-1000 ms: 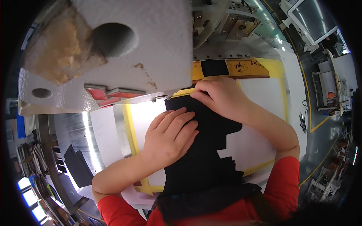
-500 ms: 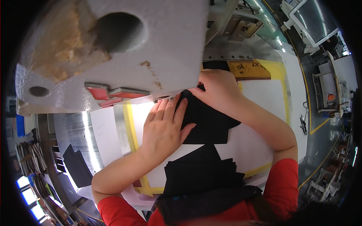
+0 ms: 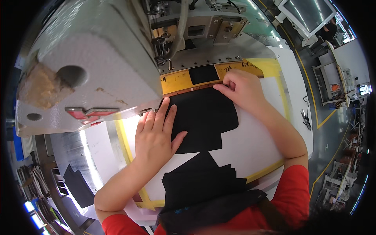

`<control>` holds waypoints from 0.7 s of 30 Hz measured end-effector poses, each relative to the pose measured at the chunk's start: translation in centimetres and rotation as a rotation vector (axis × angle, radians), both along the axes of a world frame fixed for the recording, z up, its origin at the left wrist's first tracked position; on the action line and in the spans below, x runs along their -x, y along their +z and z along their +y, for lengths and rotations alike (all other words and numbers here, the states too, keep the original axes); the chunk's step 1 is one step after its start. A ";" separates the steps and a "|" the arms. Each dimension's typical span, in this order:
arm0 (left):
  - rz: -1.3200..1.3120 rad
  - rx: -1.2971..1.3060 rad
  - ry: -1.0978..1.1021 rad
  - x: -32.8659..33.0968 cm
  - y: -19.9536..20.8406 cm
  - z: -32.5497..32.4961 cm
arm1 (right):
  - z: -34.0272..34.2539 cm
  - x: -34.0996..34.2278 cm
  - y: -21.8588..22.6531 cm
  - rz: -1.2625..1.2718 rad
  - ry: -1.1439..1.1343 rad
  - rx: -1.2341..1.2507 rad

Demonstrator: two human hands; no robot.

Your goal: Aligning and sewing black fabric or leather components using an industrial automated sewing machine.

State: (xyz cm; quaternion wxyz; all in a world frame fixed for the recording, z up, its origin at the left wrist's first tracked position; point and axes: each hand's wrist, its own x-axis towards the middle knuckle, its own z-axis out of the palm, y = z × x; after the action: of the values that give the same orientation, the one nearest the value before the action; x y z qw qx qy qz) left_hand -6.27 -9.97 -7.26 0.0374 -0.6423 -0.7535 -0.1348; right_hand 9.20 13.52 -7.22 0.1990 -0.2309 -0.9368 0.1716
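A black fabric piece (image 3: pixel 203 121) lies on the white work surface, its far edge against a yellow template strip (image 3: pixel 176 82) with a brown rim. My left hand (image 3: pixel 154 135) rests flat on its left side, fingers stretched toward the strip beside the machine head. At the strip's right part, my right hand (image 3: pixel 244 92) is closed, fingers curled and thumb tip by the brown rim at the fabric's far edge. Whatever its fingers hold, if anything, is hidden. A smaller black patch (image 3: pixel 203 74) shows within the strip. Closer to me lies a stack of black fabric pieces (image 3: pixel 201 180).
A large grey sewing machine head (image 3: pixel 113 74) overhangs the left side, close to my left fingers. Yellow tape (image 3: pixel 123 137) borders the white surface. Another dark piece (image 3: pixel 78 186) lies at the left. Thread snips (image 3: pixel 305 119) lie at the right edge.
My view has shifted, so the machine head stands further left and more of the yellow strip shows. My right hand has moved right along the strip, off the fabric's middle. The left hand stays flat.
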 end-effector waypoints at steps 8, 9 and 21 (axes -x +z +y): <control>-0.014 0.068 -0.053 -0.3 0.6 0.1 | -0.2 -0.1 -0.6 0.091 -0.009 0.043; -0.043 0.045 -0.055 -0.3 0.7 0.0 | -0.3 -0.1 -0.3 0.085 -0.027 0.053; 0.004 0.034 -0.028 0.0 0.3 0.1 | 1.2 -0.7 0.9 -0.055 -0.094 0.307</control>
State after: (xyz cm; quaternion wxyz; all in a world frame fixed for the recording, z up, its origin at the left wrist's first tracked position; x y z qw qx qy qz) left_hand -6.27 -9.88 -7.00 0.0261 -0.6537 -0.7466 -0.1209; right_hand 9.85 14.70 -6.35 0.1436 -0.3066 -0.8928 0.2971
